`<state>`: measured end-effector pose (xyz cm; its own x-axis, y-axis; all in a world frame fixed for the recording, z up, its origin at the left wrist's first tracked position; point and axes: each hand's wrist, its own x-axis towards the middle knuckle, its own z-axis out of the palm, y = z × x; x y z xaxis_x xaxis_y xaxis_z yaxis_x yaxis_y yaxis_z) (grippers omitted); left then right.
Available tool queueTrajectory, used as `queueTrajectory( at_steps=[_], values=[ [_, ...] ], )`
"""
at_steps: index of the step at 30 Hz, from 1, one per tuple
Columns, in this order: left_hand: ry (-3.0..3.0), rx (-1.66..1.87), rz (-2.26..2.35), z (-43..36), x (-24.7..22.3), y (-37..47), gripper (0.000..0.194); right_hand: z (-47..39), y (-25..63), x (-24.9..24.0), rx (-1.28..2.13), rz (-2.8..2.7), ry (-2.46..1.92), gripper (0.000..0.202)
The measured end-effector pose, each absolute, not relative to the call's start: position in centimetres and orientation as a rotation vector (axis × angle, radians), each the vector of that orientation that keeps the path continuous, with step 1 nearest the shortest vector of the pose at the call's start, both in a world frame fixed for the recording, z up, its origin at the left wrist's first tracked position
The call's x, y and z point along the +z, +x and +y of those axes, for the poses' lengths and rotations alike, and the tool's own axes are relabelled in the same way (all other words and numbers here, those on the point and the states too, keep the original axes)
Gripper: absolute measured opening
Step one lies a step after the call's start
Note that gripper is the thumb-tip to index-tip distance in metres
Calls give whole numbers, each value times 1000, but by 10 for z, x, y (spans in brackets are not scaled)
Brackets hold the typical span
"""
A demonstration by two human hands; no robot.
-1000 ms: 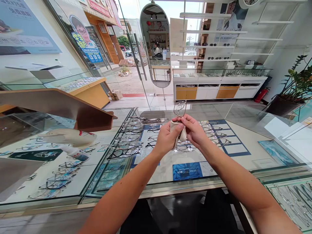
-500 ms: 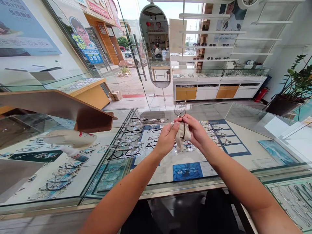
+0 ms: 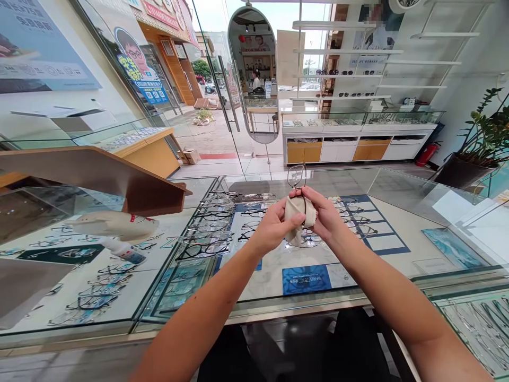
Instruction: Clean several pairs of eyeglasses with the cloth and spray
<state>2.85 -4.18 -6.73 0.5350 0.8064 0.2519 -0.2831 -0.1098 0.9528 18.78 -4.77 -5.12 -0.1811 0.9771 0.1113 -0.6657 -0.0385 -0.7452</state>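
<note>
A pair of glasses (image 3: 296, 176) is held upright over the glass counter, one lens sticking up above my fingers. A beige cleaning cloth (image 3: 295, 211) is bunched round its lower part. My left hand (image 3: 274, 224) pinches the cloth, thumb across its front. At the other side, my right hand (image 3: 321, 212) grips the glasses by the frame near a dark temple arm, touching the cloth's edge. The cloth and fingers hide the other lens. Rows of glasses (image 3: 207, 228) lie on the counter left of my hands.
The glass counter (image 3: 254, 307) spans the front. To the left stand a spray bottle (image 3: 123, 250), a pale bottle-shaped object (image 3: 115, 225) lying near it, and a brown wooden panel (image 3: 91, 170). A blue card (image 3: 306, 279) is below my hands. An oval mirror (image 3: 253, 74) stands beyond.
My left thumb has moved down and right across the cloth, which now spreads wider between my hands. The glasses have shifted slightly right.
</note>
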Motion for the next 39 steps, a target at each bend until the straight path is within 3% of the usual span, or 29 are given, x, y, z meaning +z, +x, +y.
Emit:
queueTrajectory(
  at_steps=[6, 20, 39],
  values=[
    [1396, 1150, 601, -44, -69, 33, 53, -50, 183, -51, 1528, -890, -552, 34],
    [1316, 1348, 667, -50, -65, 40, 52, -59, 177, -47, 1480, -986, -554, 37],
    [1229, 1083, 568, -43, -64, 34, 55, -56, 184, -43, 1427, -1027, -634, 41]
  ],
)
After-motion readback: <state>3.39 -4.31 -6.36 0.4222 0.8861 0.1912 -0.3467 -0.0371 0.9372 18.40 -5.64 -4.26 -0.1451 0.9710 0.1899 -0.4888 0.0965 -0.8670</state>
